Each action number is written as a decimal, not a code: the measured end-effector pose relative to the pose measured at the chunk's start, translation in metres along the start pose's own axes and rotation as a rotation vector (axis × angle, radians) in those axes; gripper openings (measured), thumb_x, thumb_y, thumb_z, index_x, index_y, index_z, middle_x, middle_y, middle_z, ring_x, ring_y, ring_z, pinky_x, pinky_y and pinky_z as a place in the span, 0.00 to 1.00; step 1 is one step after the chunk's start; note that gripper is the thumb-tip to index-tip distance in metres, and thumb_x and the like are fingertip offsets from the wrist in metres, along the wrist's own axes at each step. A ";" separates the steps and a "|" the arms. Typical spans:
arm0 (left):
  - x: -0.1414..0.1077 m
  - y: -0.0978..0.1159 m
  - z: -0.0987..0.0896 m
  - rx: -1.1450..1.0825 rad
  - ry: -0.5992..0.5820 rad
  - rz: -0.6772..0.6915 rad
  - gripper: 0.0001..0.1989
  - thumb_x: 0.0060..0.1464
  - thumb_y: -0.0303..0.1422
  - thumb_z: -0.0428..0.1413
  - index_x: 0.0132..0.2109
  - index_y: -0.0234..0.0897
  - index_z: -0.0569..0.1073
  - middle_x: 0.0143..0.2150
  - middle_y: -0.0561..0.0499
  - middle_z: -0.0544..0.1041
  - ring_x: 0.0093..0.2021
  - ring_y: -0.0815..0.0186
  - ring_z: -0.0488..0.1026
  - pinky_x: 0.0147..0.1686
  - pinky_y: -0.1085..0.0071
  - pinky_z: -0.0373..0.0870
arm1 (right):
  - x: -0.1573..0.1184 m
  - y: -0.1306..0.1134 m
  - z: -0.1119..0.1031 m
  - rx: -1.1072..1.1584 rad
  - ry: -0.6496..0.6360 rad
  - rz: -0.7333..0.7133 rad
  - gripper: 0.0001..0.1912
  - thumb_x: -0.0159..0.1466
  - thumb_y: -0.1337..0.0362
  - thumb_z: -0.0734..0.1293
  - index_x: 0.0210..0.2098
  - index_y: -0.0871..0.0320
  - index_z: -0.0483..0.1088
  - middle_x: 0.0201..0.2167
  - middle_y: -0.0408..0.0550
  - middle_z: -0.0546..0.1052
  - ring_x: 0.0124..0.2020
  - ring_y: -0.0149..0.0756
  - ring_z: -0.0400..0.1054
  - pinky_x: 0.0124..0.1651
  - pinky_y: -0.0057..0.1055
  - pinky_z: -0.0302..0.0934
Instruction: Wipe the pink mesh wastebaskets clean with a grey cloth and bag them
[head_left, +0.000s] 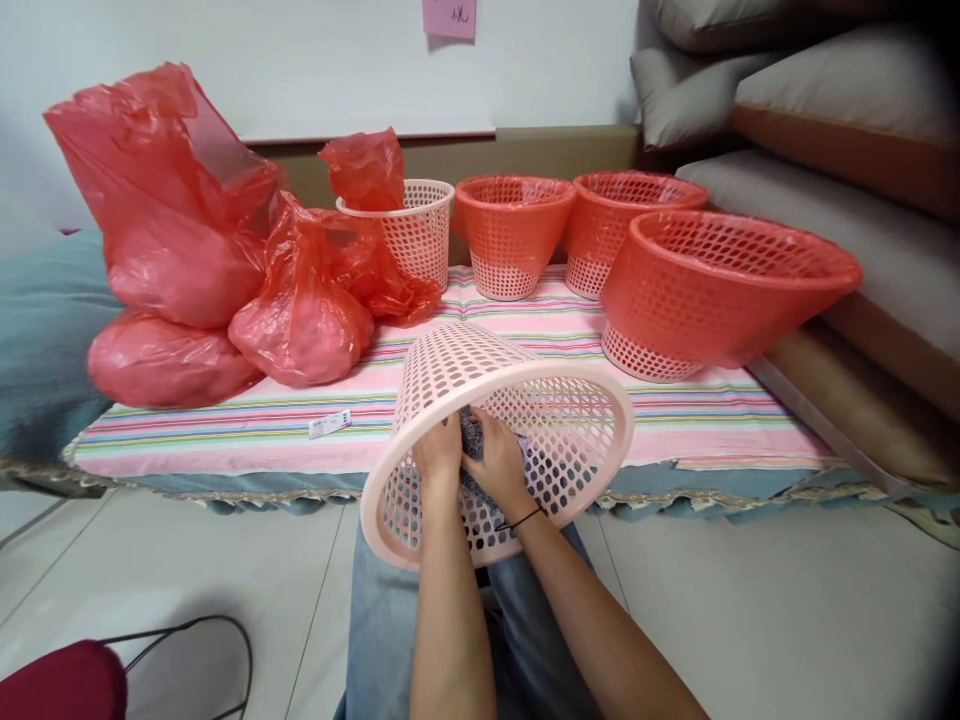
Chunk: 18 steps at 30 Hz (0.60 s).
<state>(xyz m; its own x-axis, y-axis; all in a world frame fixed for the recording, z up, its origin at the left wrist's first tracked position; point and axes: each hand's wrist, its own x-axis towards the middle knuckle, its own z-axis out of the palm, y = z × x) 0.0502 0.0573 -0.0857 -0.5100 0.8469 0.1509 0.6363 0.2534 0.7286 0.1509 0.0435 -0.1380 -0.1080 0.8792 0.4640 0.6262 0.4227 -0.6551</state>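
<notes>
A pale pink perforated plastic basket (437, 372) lies tilted on its side, its wide mouth facing me, partly over my knees and the bench edge. Both my hands reach inside it. My left hand (439, 448) and my right hand (498, 458) close around a dark grey, speckled bundle that looks like cloth (472, 440), one from each side. A bit of purple shows beside my right hand. Most of the bundle and several fingertips are hidden by the hands. A black band circles my right wrist.
Knotted red plastic bags (301, 325) are heaped at left. Behind stand a pink basket (427, 238) and red-bag-lined baskets (510, 230), with another (697, 290) at right. A white label (329, 424) lies on the striped cloth (210, 440). Cushions (847, 210) are piled at right; a stool (67, 685) stands lower left.
</notes>
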 end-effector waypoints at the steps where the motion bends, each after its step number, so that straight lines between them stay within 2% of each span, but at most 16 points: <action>1: 0.000 0.001 0.000 -0.003 -0.013 0.010 0.13 0.57 0.39 0.55 0.47 0.38 0.75 0.40 0.43 0.81 0.49 0.52 0.76 0.50 0.61 0.68 | 0.000 0.000 0.000 -0.002 -0.004 -0.001 0.30 0.63 0.49 0.64 0.58 0.61 0.62 0.51 0.56 0.74 0.50 0.46 0.67 0.55 0.40 0.59; 6: 0.007 0.001 0.003 -0.024 -0.001 0.032 0.10 0.55 0.36 0.56 0.43 0.40 0.76 0.33 0.48 0.80 0.43 0.55 0.77 0.49 0.62 0.69 | 0.001 0.002 0.002 -0.022 -0.016 -0.030 0.31 0.62 0.47 0.65 0.58 0.61 0.64 0.51 0.55 0.75 0.51 0.45 0.67 0.56 0.39 0.58; 10: 0.008 0.000 0.002 -0.037 0.032 0.043 0.07 0.55 0.32 0.54 0.39 0.41 0.76 0.32 0.49 0.79 0.41 0.57 0.77 0.46 0.63 0.71 | 0.001 0.004 0.002 -0.046 -0.103 -0.006 0.29 0.63 0.50 0.65 0.59 0.58 0.64 0.50 0.52 0.76 0.49 0.44 0.69 0.55 0.37 0.59; 13: -0.005 0.003 0.002 -0.029 0.093 0.040 0.09 0.58 0.30 0.50 0.41 0.39 0.75 0.38 0.45 0.79 0.46 0.55 0.75 0.51 0.58 0.68 | 0.002 0.004 0.003 -0.066 -0.152 0.015 0.26 0.65 0.54 0.63 0.59 0.58 0.64 0.48 0.52 0.77 0.47 0.43 0.70 0.53 0.36 0.60; 16: -0.028 0.009 0.008 -0.012 0.167 0.042 0.14 0.60 0.31 0.48 0.48 0.34 0.74 0.50 0.38 0.76 0.56 0.52 0.70 0.59 0.52 0.61 | 0.003 0.005 0.005 -0.068 -0.183 0.027 0.21 0.67 0.60 0.61 0.58 0.56 0.65 0.44 0.50 0.78 0.43 0.41 0.72 0.50 0.35 0.61; 18: -0.043 0.013 0.015 0.013 0.138 0.095 0.16 0.60 0.32 0.48 0.53 0.31 0.72 0.57 0.34 0.72 0.62 0.50 0.65 0.62 0.50 0.57 | 0.003 0.005 0.007 -0.062 -0.208 0.025 0.18 0.68 0.63 0.59 0.55 0.54 0.68 0.44 0.49 0.79 0.43 0.39 0.72 0.52 0.35 0.61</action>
<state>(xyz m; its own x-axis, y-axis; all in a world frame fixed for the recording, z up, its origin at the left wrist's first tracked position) 0.0890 0.0310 -0.0931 -0.5212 0.7952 0.3099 0.6927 0.1821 0.6978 0.1485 0.0500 -0.1443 -0.2448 0.9182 0.3113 0.6764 0.3918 -0.6237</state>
